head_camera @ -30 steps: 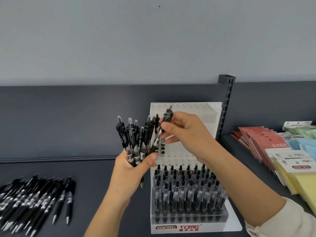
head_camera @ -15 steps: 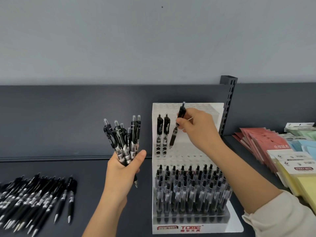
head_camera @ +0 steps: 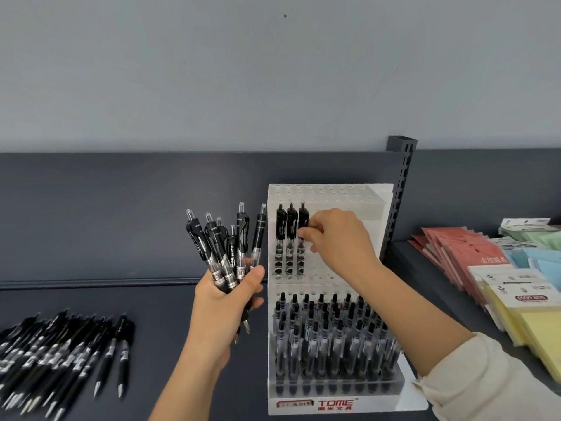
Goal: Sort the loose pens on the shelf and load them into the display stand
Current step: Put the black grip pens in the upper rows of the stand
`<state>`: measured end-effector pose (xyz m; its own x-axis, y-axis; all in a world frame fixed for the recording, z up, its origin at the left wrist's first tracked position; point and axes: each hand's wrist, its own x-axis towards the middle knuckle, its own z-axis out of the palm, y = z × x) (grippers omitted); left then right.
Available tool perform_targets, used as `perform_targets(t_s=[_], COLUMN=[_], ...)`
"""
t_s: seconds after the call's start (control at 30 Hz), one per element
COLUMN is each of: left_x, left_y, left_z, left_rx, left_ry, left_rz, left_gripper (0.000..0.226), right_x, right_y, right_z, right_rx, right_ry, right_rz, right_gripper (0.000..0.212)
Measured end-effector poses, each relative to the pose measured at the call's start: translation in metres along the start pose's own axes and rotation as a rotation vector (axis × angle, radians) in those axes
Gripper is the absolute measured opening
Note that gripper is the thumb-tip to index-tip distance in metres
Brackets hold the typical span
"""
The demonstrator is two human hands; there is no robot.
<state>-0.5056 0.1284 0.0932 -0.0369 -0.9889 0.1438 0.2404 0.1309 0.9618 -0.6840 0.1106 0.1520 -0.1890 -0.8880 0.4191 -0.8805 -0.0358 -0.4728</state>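
Observation:
A white tiered display stand (head_camera: 352, 196) marked TOME stands on the dark shelf. Its lower tier is packed with several black pens (head_camera: 331, 338). Three black pens stand upright at the left of the upper tier. My right hand (head_camera: 340, 238) pinches the third of these pens (head_camera: 303, 223) by its clip end, the pen seated in its hole. My left hand (head_camera: 227, 296) grips a fanned bundle of several black pens (head_camera: 224, 241), clicker ends up, just left of the stand.
A pile of loose black pens (head_camera: 57, 357) lies on the shelf (head_camera: 158, 323) at the lower left. Stacks of red, blue and yellow sticky-note packs (head_camera: 491, 268) fill the shelf to the right. A dark slotted upright (head_camera: 397, 189) rises behind the stand.
My right hand drew one pen from the bundle, carried it to the stand and lowered it into the third hole of the upper row. The left hand moved slightly left.

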Motion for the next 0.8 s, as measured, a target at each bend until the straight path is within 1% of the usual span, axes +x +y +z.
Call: perform_targets(t_s=[0.07,0.13,0.2,0.3,0.33,0.37,0.43,0.5,0.57,0.7,0.73,0.8], left_x=[-0.001,-0.002,-0.003,-0.005,-0.005,-0.006,-0.006,-0.007,-0.007,-0.005,-0.004,0.0], left_y=[0.002,0.005,0.007,0.009,0.009,0.009,0.009,0.01,0.013,0.016,0.016,0.015], left_z=[0.002,0.004,0.006,0.01,0.011,0.012,0.013,0.013,0.013,0.014,0.014,0.011], left_rx=[-0.009,-0.003,0.011,0.037,0.049,0.058,0.068,0.071,0.053,0.067,0.086,0.084], left_ry=[-0.008,-0.02,-0.031,-0.059,-0.07,-0.081,-0.096,-0.108,-0.121,-0.119,-0.099,-0.033], left_rz=[0.005,0.017,0.032,0.052,0.061,0.068,0.079,0.085,0.083,0.109,0.115,0.093], left_gripper=[0.012,0.012,0.014,0.015,0.015,0.015,0.016,0.018,0.021,0.032,0.033,0.029], right_x=[-0.004,-0.01,-0.017,-0.03,-0.032,-0.035,-0.036,-0.036,-0.035,-0.032,-0.029,-0.021], right_y=[0.001,0.0,-0.006,-0.024,-0.029,-0.031,-0.031,-0.028,-0.024,-0.022,-0.021,-0.016], right_z=[-0.003,-0.007,-0.014,-0.02,-0.019,-0.018,-0.017,-0.02,-0.022,-0.03,-0.035,-0.047], right_rx=[0.007,0.043,0.179,0.463,0.512,0.541,0.634,0.807,0.921,0.925,0.915,0.878], right_ry=[-0.005,0.046,0.075,-0.068,-0.108,-0.128,-0.156,-0.222,-0.264,-0.211,-0.166,-0.004], right_rz=[0.017,0.019,-0.014,-0.094,-0.109,-0.116,-0.077,0.008,0.043,0.039,0.056,0.081], right_gripper=[0.029,0.028,0.022,0.005,0.005,0.009,0.009,0.005,0.006,0.005,0.006,0.009])
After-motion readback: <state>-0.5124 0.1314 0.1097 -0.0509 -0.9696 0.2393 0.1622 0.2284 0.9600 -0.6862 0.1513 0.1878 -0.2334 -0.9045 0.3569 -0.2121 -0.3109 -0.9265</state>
